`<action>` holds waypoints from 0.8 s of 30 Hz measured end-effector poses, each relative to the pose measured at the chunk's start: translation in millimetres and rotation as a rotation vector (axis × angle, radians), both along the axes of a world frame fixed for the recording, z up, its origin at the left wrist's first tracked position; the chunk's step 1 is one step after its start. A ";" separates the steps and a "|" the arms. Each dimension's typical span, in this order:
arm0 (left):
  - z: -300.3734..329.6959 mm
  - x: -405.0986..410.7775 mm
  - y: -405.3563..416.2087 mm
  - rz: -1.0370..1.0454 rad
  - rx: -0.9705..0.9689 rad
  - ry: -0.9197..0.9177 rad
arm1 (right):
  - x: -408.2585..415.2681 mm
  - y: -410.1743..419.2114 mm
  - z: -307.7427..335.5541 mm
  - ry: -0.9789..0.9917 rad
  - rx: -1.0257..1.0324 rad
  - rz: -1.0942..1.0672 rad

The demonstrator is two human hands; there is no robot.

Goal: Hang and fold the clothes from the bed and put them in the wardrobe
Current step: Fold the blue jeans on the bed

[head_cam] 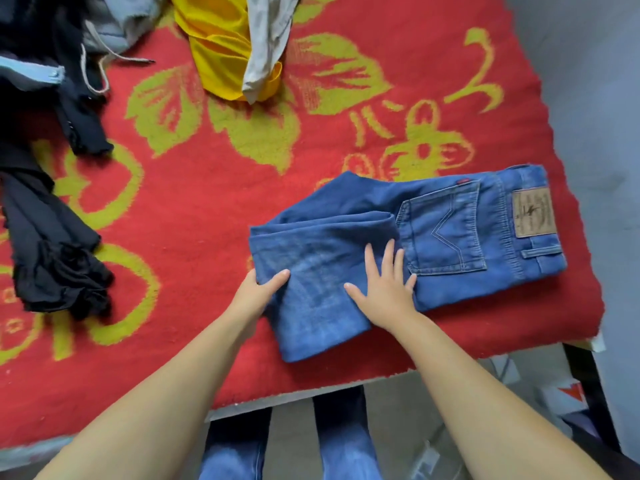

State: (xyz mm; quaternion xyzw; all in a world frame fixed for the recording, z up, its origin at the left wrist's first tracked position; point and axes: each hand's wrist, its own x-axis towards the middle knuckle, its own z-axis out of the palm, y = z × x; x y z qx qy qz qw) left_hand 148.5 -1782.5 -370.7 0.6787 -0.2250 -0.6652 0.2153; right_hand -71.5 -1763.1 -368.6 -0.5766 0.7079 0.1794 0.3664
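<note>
A pair of blue jeans [450, 223] lies partly folded on the red and yellow-green blanket [207, 209], near the bed's front right corner. Its waistband with a brown leather patch points right, and the legs are doubled over the middle. My left hand [259, 289] grips the folded left edge of the jeans, thumb on top and fingers tucked under the cloth. My right hand [384, 285] lies flat on the folded legs with its fingers spread, just left of the back pocket.
Black garments [52, 258] lie crumpled at the left edge. A dark pile with a grey drawstring piece [52, 64] fills the far left corner. A yellow garment [221, 46] under a grey one [266, 39] lies at the back. The bed's front edge runs just below the jeans; a grey wall stands on the right.
</note>
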 end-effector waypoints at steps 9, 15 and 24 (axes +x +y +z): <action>116.0 -107.0 -32.6 -0.248 -0.194 0.504 | -62.7 -43.4 144.4 -0.921 -0.015 -0.384; 132.1 -228.7 -74.6 -0.781 -0.464 0.252 | -178.5 -35.8 143.1 -0.133 -0.395 -0.454; 16.2 -244.2 -154.5 -1.458 -0.815 -0.907 | -205.6 -37.6 38.0 0.235 -0.327 -0.351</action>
